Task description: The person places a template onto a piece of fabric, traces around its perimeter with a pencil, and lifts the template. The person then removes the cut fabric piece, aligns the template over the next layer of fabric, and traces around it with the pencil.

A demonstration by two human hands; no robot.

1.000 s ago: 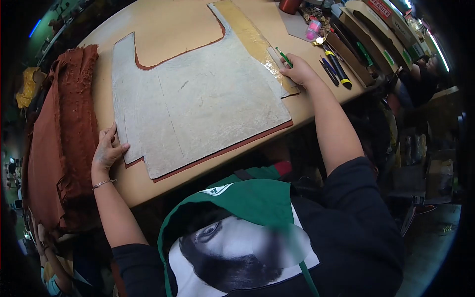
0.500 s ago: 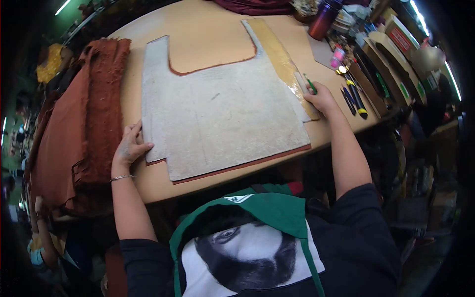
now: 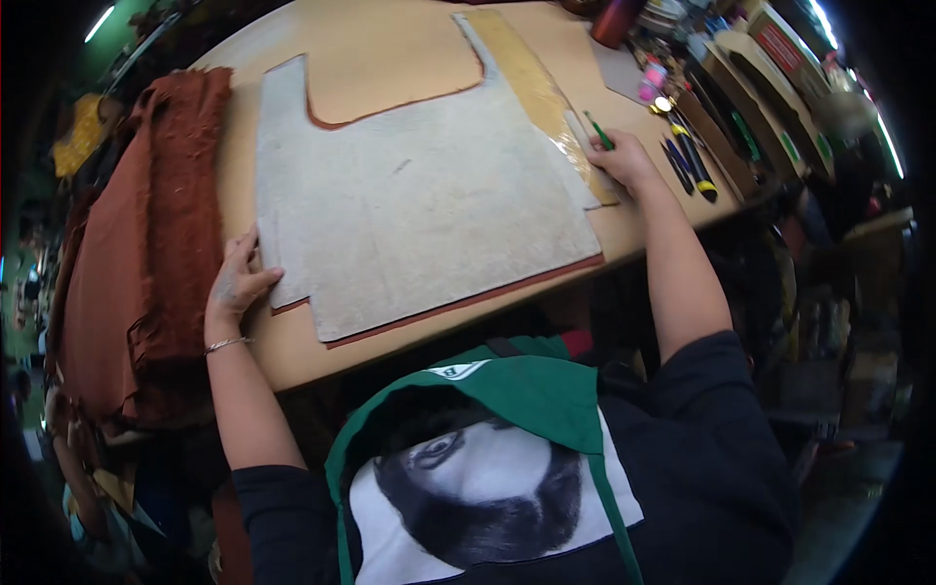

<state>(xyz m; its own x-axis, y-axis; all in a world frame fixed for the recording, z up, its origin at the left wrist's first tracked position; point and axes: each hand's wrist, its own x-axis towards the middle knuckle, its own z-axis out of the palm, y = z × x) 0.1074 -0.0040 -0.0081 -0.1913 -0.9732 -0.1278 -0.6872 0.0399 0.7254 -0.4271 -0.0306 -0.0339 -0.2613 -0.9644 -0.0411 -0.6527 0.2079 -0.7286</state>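
Observation:
A large grey-white flat template (image 3: 409, 205) with a U-shaped cut-out at its far side lies on the table. Reddish-brown leather (image 3: 468, 304) shows from under its near edge and round the cut-out. At the template's left edge is my left hand (image 3: 237, 278), its thumb on the margin and its fingers apart along the side. My right hand (image 3: 624, 161) holds a green pen (image 3: 600, 132), tip pointing up and away, and rests by the template's right edge. Yellowish shiny tape (image 3: 531, 88) covers the strip along that edge.
Folded reddish-brown leather (image 3: 171, 234) is heaped at the table's left. On the right lie a black-and-yellow cutter (image 3: 694, 161), dark pens (image 3: 675, 166), a pink bottle (image 3: 652, 78) and open cardboard boxes (image 3: 780, 88). A red tumbler (image 3: 616, 21) stands at the back.
The view has shifted, so the table and template sit higher and further left in the picture. Both hands keep about the same places on the template's edges; the green pen stays in my right hand.

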